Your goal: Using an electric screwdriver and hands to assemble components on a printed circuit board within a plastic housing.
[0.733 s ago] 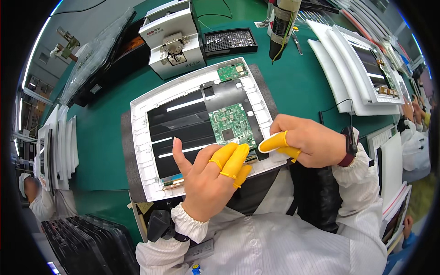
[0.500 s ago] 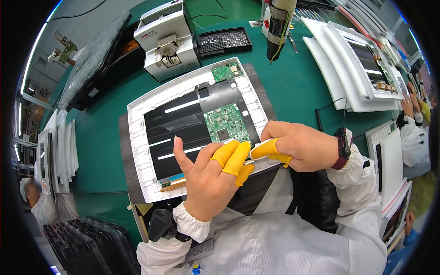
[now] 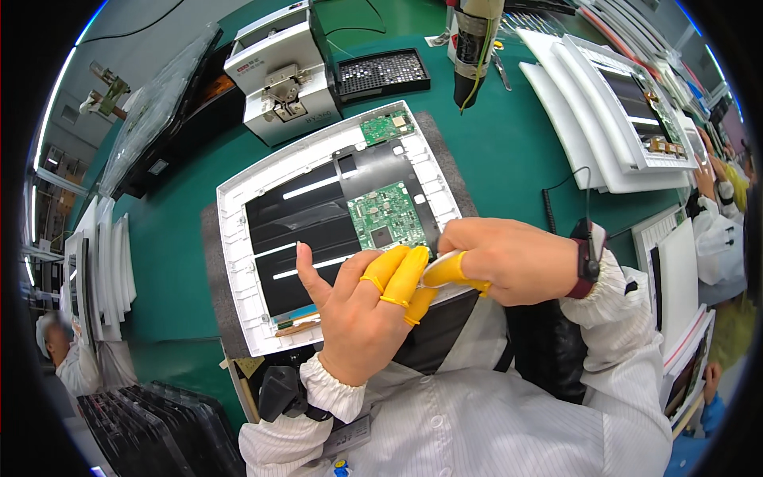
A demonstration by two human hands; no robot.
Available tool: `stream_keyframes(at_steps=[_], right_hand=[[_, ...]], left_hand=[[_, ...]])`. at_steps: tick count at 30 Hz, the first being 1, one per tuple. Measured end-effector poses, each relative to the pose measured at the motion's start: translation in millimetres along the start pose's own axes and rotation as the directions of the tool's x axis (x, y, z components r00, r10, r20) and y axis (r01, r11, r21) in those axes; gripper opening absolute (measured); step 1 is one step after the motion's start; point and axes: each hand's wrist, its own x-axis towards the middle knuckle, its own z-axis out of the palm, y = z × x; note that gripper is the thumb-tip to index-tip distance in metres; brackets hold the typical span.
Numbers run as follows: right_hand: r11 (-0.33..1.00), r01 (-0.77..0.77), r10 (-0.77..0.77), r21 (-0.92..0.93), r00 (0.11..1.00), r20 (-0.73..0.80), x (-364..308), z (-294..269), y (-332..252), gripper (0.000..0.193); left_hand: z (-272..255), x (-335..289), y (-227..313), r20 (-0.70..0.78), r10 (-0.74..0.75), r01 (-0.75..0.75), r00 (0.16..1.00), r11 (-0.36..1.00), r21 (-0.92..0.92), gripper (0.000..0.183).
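My left hand (image 3: 367, 306) reaches over the near edge of a white-framed display panel (image 3: 235, 230). Its thumb and two fingers, in yellow finger cots, are pressed together beside the lower edge of a green circuit board (image 3: 389, 208), with the little finger raised. Against those fingertips my right hand (image 3: 509, 258) is closed, its thumb and finger also in yellow cots. A thin pale edge shows between the hands; what the fingers hold is hidden. The panel lies back up on a dark grey foam pad (image 3: 445, 147). A smaller green board (image 3: 388, 127) sits at its far corner.
A white machine (image 3: 286, 95) and a black tray of small parts (image 3: 381, 71) stand behind the panel. A dark cylindrical tool (image 3: 477, 56) hangs beyond it. Stacked white panels (image 3: 556, 119) lie at right; black panels (image 3: 159, 429) stand at lower left. Co-workers are at both sides.
My right hand has moved slightly left, closer to my left fingertips. My left hand keeps nearly the same pose. The whole view has shifted a little.
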Motion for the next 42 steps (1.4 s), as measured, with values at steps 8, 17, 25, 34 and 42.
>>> stream_keyframes(at_steps=[8,17,25,34,42], right_hand=[[0.998,0.053,-0.053,-0.015,0.999,-0.007,12.7,0.3,-3.9,0.02],[1.0,0.005,-0.005,0.02,1.0,0.019,14.0,-0.2,-5.8,0.026],[0.999,-0.032,0.032,0.001,0.998,0.047,7.5,-2.0,-2.0,0.027],[0.989,-0.069,0.069,0.127,0.998,0.003,-17.3,-30.4,-4.1,0.037],[0.831,-0.057,0.358,0.553,0.816,-0.454,-49.0,-37.4,17.4,0.023]], left_hand=[[-2.2,1.3,-0.5,-0.012,-0.019,0.019,1.0,1.0,-0.008,0.044],[-1.3,2.3,1.0,-0.017,-0.011,0.011,1.0,1.0,-0.005,0.044],[0.9,1.7,2.8,-0.019,-0.014,0.013,1.0,1.0,-0.016,0.042],[1.3,-3.0,-1.8,-0.041,-0.021,0.021,0.999,1.0,-0.011,0.042],[-23.5,-10.7,-3.0,0.022,-0.056,0.058,0.998,0.991,-0.117,0.045]])
